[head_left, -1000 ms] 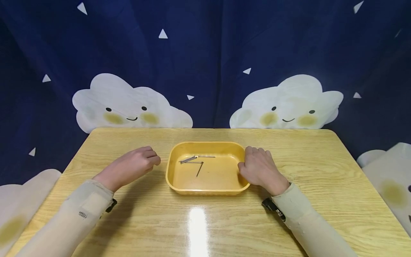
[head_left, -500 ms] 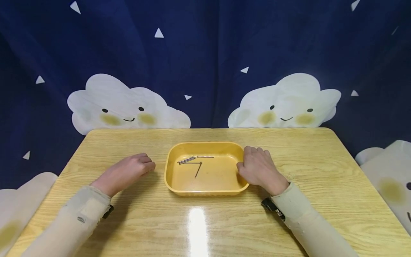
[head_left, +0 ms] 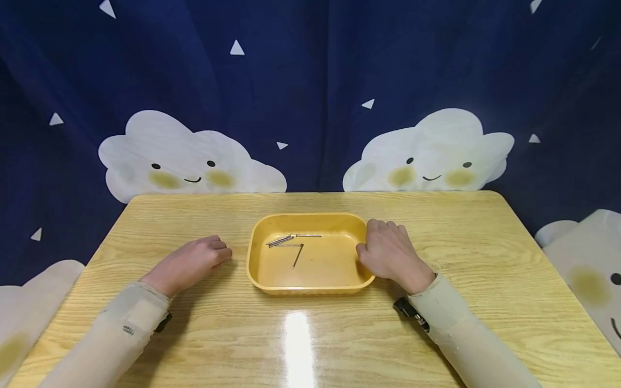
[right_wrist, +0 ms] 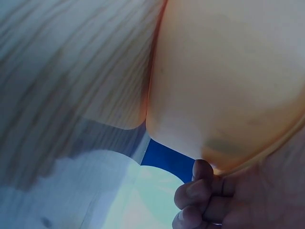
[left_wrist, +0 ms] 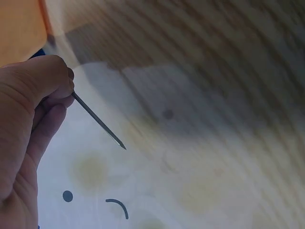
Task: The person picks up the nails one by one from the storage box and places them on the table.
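A yellow plastic tray [head_left: 310, 289] sits on the wooden table. Several thin metal nails [head_left: 286, 245] lie in its left half, some bunched together. My left hand [head_left: 191, 264] hovers over the table to the left of the tray, apart from it. Between its thumb and fingers it pinches a nail [left_wrist: 100, 120], whose pointed end sticks out in the left wrist view; the head is hidden by the fingers. My right hand [head_left: 390, 250] grips the tray's right rim, with curled fingertips [right_wrist: 193, 191] showing in the right wrist view.
Wood-grain table top [head_left: 233, 334] surrounds the tray, with a bright light reflection in front. A dark blue curtain [head_left: 310, 81] with clouds and triangles hangs behind the table's far edge.
My left hand, pinching the nail, has drawn slightly left and away from the tray. The right hand keeps its hold on the rim. The head view has shifted a little.
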